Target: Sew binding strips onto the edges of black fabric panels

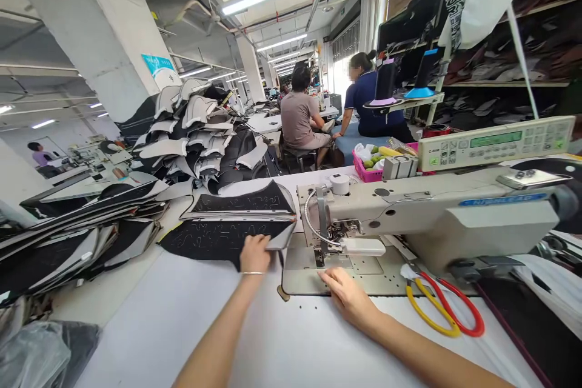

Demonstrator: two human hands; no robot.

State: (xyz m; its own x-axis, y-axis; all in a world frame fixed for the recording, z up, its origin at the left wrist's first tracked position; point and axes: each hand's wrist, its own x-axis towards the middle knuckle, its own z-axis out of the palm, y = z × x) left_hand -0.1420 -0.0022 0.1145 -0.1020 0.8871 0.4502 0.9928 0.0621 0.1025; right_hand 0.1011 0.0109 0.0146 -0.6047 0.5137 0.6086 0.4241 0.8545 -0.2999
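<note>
My left hand (254,253) grips the near edge of a black quilted fabric panel (213,239) with a grey foam backing, lying on the white table (182,315) left of the sewing machine (431,212). More stitched panels (248,200) are stacked just behind it. My right hand (348,297) rests on the machine's bed plate (364,270) in front of the needle area (334,233), fingers loosely together and holding nothing I can see.
Scissors with red and yellow handles (443,306) lie right of my right hand. Piles of black and grey panels (191,133) fill the left and back. A pink basket (370,170) stands behind the machine. Two people (300,118) sit at a far table; shelves (500,73) at right.
</note>
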